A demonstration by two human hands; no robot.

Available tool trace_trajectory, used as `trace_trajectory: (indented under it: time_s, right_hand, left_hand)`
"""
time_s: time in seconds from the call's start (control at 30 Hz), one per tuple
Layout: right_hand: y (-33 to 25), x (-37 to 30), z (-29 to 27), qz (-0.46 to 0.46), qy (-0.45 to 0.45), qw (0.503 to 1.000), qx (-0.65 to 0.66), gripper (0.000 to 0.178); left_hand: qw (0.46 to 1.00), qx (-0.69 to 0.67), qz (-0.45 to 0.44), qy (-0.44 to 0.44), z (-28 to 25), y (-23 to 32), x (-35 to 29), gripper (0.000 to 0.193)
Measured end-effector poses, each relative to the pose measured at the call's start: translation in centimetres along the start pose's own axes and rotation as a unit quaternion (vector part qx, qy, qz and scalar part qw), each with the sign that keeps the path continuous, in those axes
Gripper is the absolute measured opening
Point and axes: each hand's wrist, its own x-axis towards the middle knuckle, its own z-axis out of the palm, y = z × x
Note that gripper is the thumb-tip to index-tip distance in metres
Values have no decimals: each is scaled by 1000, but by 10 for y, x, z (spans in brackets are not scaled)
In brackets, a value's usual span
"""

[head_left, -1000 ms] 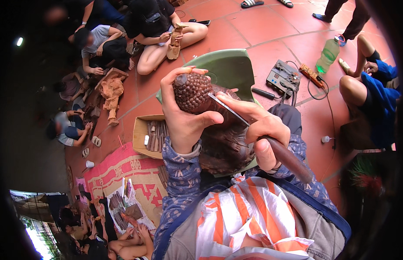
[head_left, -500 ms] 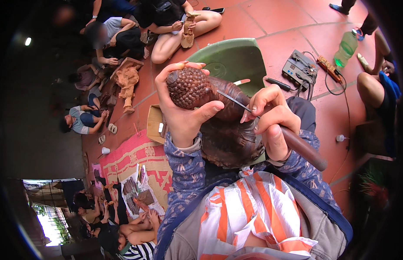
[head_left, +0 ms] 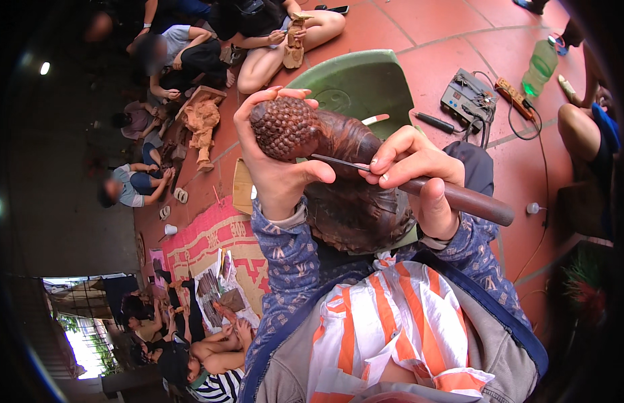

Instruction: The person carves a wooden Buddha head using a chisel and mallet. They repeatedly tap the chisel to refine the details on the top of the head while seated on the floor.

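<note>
A dark brown carved wooden statue (head_left: 352, 213) leans across my lap, its knobbed, curl-covered head pointing up and left. My left hand (head_left: 279, 183) is wrapped round that head, fingers over the far side and thumb along the near side. In my right hand (head_left: 422, 171) is a carving chisel (head_left: 474, 201) with a thick round wooden handle and a thin dark metal shaft. The shaft points left, and its tip lies at the statue's neck, close to my left thumb. Whether the tip touches the wood, I cannot tell.
Behind the statue stands a green plastic basin (head_left: 394, 75). To its right are a grey control box (head_left: 467, 101) with cables, an orange power strip (head_left: 514, 98) and a green bottle (head_left: 541, 66). Left lies a red patterned mat (head_left: 214, 232). Several people sit around, some with carvings.
The chisel's tip has shifted left and down, from the shoulder area to the neck, and its shaft lies flatter. My left hand still grips the head, slightly further left.
</note>
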Motion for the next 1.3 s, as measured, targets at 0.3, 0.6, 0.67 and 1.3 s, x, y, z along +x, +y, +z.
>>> trace_trajectory:
  time_s: [0.3,0.6,0.67,1.3]
  right_hand:
    - [5,4,-8,67,49,964,251,46]
    - [19,9,-14,121,1,951,284,20]
    - [23,9,-16,128,1,947,294,20]
    - [23,9,-18,183,18,934,308,19]
  left_hand:
    - [1000,-17,0,26,3,0,-1,112]
    - [999,-27,5,26,6,0,-2,99]
    - [999,-27,10,26,5,-1,-2,95]
    - [999,4,20,25,5,0,-2,86]
